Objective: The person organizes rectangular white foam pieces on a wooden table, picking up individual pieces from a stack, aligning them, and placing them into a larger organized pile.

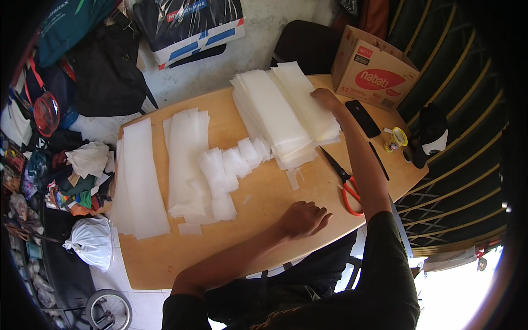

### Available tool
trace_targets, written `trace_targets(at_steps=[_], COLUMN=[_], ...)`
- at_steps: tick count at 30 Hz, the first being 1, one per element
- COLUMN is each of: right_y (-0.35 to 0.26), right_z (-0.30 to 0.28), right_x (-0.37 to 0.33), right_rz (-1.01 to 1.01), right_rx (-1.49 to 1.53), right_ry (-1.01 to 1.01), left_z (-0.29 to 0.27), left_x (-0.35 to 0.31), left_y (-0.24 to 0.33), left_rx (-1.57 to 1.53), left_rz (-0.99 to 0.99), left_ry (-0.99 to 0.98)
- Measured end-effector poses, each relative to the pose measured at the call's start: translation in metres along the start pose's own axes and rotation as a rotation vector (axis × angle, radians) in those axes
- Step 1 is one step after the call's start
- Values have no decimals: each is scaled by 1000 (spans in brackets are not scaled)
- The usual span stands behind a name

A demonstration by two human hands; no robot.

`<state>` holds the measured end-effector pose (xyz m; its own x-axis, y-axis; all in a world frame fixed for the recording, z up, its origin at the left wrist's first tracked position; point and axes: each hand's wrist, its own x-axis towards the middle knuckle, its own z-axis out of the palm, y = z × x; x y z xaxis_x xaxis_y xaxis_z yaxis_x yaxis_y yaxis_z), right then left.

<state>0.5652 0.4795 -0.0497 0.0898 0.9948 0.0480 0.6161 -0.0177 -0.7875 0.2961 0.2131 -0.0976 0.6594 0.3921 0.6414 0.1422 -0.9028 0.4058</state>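
Observation:
My right hand (325, 100) reaches to the far side of the table, its fingers closed at the edge of a stack of thin whitish sheets (301, 91). The fingertips are partly hidden, but they seem to pinch the upper sheets. Left of it lies a thicker stack of long translucent strips (269, 110). My left hand (303, 219) rests near the table's front edge with its fingers curled in, and nothing shows in it. To its right lie scissors with orange handles (347, 184), blades slightly parted. Small cut pieces (231, 162) overlap in a row left of the stacks.
Further strips (140, 179) lie at the table's left (148, 264), beside another spread pile (187, 159). At the right are a black phone (363, 119), a yellow cup (395, 139), a black cap (432, 135) and a cardboard box (374, 71). Bags and cloth crowd the left.

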Motion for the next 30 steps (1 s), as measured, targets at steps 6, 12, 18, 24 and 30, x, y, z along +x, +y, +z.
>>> trace_targets(at_steps=[6,12,18,24,30], right_y=[-56,-56,-45,-105,-125], right_z=[29,64,57,50,118], right_x=[-7,-16,-7,-63,-217], right_rz=[184,-28,-54,-412,-417], right_rx=[-624,-911,-868,-229,238], right_ry=[218,55,31,533,460], left_z=[7,15,15,-12,-144], left_x=[-8,-8,-8,-2,36], left_y=[-6,-4,-3,2,-27], left_rx=[66,60,58,-169,-52], left_rz=[33,18,7,140,142], left_ry=[-61,-104,-109,279,780])
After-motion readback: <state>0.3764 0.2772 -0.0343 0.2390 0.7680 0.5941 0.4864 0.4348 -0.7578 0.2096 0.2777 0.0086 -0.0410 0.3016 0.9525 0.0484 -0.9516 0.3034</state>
